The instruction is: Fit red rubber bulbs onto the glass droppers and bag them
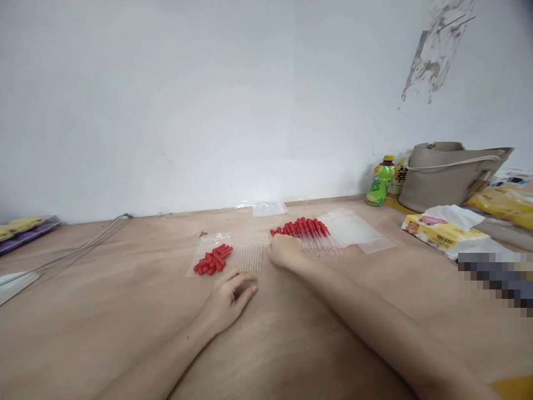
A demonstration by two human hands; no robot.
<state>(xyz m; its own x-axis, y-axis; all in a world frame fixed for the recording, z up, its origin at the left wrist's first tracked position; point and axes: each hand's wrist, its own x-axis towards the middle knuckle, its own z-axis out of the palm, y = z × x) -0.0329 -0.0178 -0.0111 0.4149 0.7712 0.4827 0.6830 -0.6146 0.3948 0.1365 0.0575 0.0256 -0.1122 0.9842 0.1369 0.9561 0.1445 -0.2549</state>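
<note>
My right hand is closed at the left end of a row of glass droppers with red rubber bulbs. It seems to pinch a dropper whose red bulb pokes out past the fingers; the hand hides the rest. My left hand rests on the table, fingers loosely curved and thumb apart, with nothing in it. Just beyond it lies a row of clear glass tubes without bulbs. To their left, a pile of loose red rubber bulbs lies on a clear zip bag.
Clear plastic bags lie right of the droppers, and another bag by the wall. Farther right are a green drink bottle, a grey-beige bag and a yellow tissue pack. A grey cable crosses the table's left side.
</note>
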